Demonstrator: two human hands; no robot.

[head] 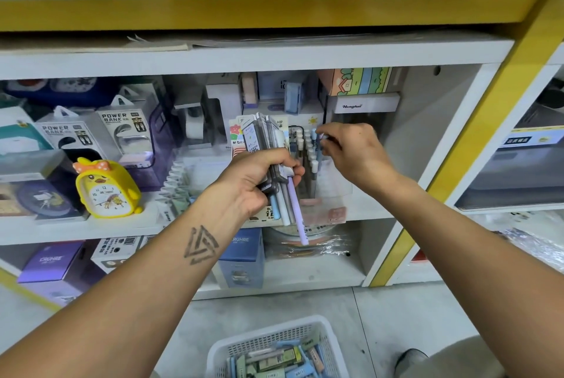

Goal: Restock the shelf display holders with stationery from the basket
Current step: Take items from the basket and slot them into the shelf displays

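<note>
While gripped in left hand (259, 177): bundle of stationery (276, 164), made up of flat packaged lead cases fanned upward and several pens pointing down, among them a lilac pen (297, 212) reaching lowest. Fingers curled tightly round the bundle, thumb side toward the camera; triangular tattoo (200, 244) on the forearm below. Just right of the bundle: clear display holder (328, 194) on the middle shelf (122, 229), filled with upright pens (308, 148) with white and pale blue caps. Right hand (351, 153) poised over the holder, fingertips pinching the top of one pale blue pen (320, 141) beside the standing row; remaining fingers bent, palm downward. Behind the holder: small boxed goods and a white box labelled Henghui (364, 104). Left along the same shelf: yellow chick-shaped alarm clock (106, 189), then boxes marked POWER BANK (122, 130). Lower shelf: purple and blue boxes marked CRUHRE (241, 255) and a wrapped round item, detail unclear. Upper shelf: flat sheets of paper, with a yellow trim strip above. On the tiled floor, at the bottom edge of view: white perforated basket (244, 344) holding small packets in green, blue and cream, well apart from both hands. Dark shoe (410, 361) at lower right, beside the basket.
</note>
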